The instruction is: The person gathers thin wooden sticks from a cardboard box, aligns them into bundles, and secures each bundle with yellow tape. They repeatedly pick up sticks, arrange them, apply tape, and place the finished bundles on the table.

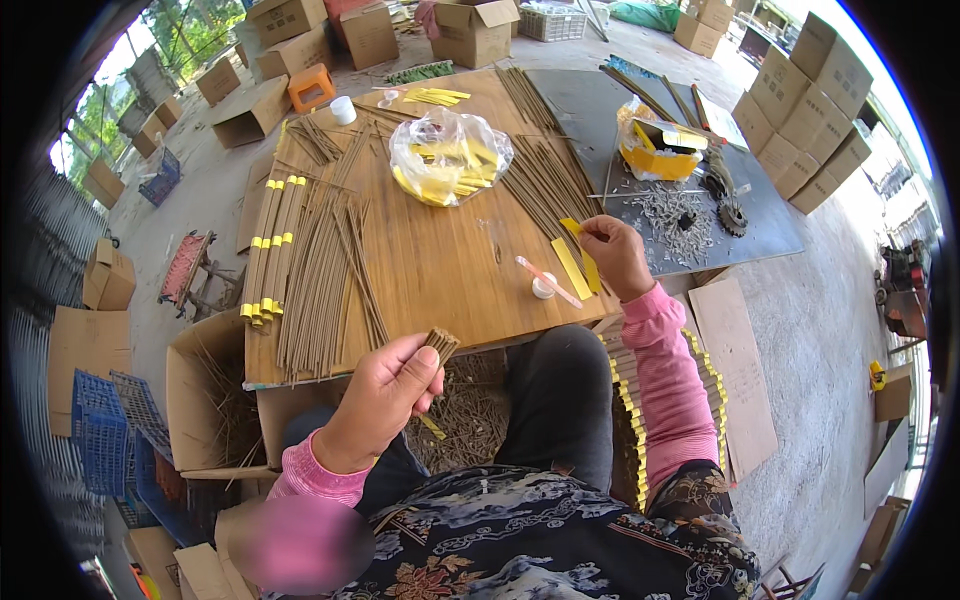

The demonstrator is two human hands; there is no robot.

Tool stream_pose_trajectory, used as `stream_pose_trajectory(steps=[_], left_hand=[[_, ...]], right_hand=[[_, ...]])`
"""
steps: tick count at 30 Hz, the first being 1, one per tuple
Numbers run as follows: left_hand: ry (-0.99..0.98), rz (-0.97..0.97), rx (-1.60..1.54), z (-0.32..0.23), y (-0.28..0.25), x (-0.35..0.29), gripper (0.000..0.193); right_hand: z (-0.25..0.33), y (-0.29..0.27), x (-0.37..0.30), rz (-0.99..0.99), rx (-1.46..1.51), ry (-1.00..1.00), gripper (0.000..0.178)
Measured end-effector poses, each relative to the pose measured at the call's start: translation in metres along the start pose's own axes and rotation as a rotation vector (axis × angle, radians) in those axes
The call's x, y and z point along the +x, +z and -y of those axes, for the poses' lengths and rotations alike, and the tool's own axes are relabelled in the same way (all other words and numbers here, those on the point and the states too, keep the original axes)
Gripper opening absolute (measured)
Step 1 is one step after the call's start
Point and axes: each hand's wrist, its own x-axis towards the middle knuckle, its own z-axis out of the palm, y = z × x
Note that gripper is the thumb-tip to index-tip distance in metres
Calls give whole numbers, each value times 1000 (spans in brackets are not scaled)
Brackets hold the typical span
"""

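Observation:
My left hand (385,395) is closed around a bundle of thin brown incense sticks (442,342), held upright above my lap; a yellow band (431,426) shows below the fist. At the table's right front, my right hand (616,256) pinches a yellow paper strip (590,268). Beside it another yellow strip (566,266) lies on the wood. A small white pot (543,287) stands close by, with a pink flat stick (530,268) lying across it. Loose incense sticks (325,280) spread over the left part of the wooden table (430,270).
Finished bundles with yellow bands (268,250) line the table's left edge; more are stacked (630,400) beside my right leg. A plastic bag of yellow strips (450,160) sits mid-table. A yellow box (660,155) stands on the grey tabletop. A carton (215,400) is at left.

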Motion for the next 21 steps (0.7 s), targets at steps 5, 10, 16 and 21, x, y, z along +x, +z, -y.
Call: stream_pose_trajectory(steps=[5, 10, 16, 21], left_hand=[[31, -71, -38, -3, 7, -15, 27], [93, -147, 59, 1, 9, -35, 26], [143, -182, 104, 7, 7, -55, 25], [131, -224, 92, 12, 4, -66, 28]], right_hand=[[109, 0, -59, 444, 660, 188, 13], [155, 37, -114, 701, 704, 117, 12], [164, 56, -134, 756, 632, 7, 17], [177, 57, -137, 839, 628, 184, 17]])
